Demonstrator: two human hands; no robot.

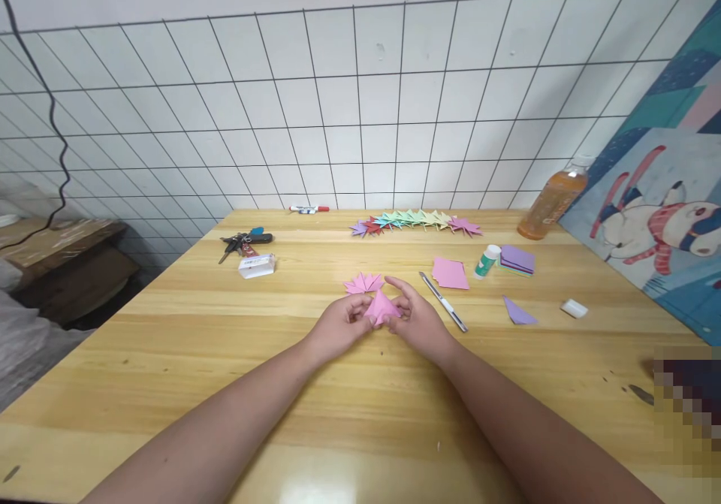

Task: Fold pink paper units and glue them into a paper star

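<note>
A folded pink sheet of origami paper (381,307) is held between both hands over the middle of the table. My left hand (343,322) pinches its left corner, thumb in front and fingers behind. On the other side my right hand (420,322) grips the right corner, with its index finger raised off the paper. Just behind lies a fan of folded pink paper pieces (363,284). To the right are a utility knife (444,302) and a stack of square pink sheets (451,273).
Behind stands a row of colourful folded-paper fans (417,221). Rightward are a glue stick (487,261), purple-topped paper squares (517,260), a purple folded triangle (518,311), an eraser (574,308) and a bottle (555,200). Leftward lie keys (245,241), a small white box (257,266) and a marker (309,209).
</note>
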